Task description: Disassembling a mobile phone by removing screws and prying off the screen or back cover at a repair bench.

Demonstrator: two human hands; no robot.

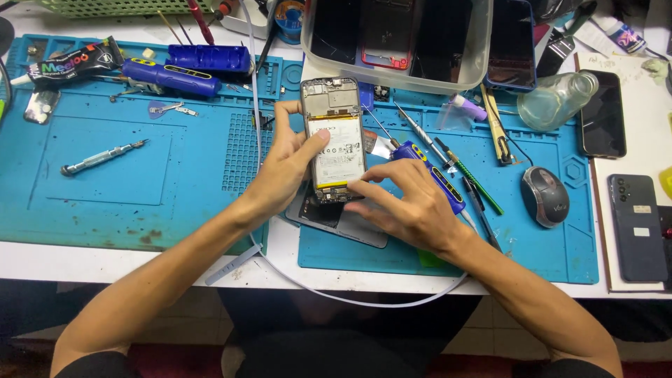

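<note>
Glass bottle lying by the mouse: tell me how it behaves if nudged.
The glass bottle lies on its side on the blue mat, so it would probably roll. It looks empty, likely light. Being clear glass, it may break if knocked off.

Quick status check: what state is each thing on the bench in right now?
Opened phone: back cover off, battery exposed, propped up tilted.
Left hand: gripping the opened phone's left edge, thumb on the battery.
Right hand: fingertips at the phone's bottom edge.
Glass bottle: lying on its side.
Clear plastic tub: open, holding phone parts.
Precision screwdriver: lying loose on the blue mat.
</note>
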